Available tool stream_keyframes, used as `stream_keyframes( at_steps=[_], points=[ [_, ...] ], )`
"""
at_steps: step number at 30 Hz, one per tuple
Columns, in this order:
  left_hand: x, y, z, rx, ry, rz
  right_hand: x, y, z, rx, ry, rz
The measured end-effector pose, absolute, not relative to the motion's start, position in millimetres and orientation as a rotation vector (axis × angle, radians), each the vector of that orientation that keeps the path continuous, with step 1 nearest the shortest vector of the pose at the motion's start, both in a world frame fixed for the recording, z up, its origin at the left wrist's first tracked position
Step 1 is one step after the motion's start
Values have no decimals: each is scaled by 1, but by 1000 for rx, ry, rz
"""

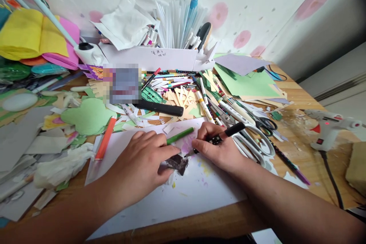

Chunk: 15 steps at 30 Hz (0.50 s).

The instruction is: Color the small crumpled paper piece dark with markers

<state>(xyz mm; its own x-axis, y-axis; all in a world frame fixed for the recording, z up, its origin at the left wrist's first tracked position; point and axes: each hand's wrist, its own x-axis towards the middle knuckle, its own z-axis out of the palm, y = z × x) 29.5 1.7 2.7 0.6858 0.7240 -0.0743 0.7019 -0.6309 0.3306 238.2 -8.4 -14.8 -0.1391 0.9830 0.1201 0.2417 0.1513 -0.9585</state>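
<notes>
My right hand [219, 146] is closed around a black marker [233, 129] dotted with light specks. Its tip meets a small dark-coloured piece [179, 163], blackened over most of its face, with a ragged edge. Between thumb and fingers, my left hand [143, 160] pinches that piece from the left. Both hands are over a white sheet [160, 207] stained with pink and yellow marks. A green marker [180, 135] lies just beyond the left fingers. To the left, an orange marker [105, 138] rests at the sheet's edge.
White-handled scissors [261, 141] lie right of my right hand. A white glue gun [328, 126] with a lit red light stands at the far right, its cord trailing forward. Paper scraps [178, 99] and pens cover the back. A green paper shape [87, 116] lies left.
</notes>
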Motion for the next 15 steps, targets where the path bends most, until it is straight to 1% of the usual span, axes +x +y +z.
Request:
stream_keyframes(
  at_steps=[6, 15],
  points=[
    [26, 5, 3, 2619, 1134, 134, 235, -11, -16, -1250, -1617, 1024],
    [23, 7, 1, 2632, 1174, 124, 236, -12, -11, -1214, -1641, 1124]
  ],
)
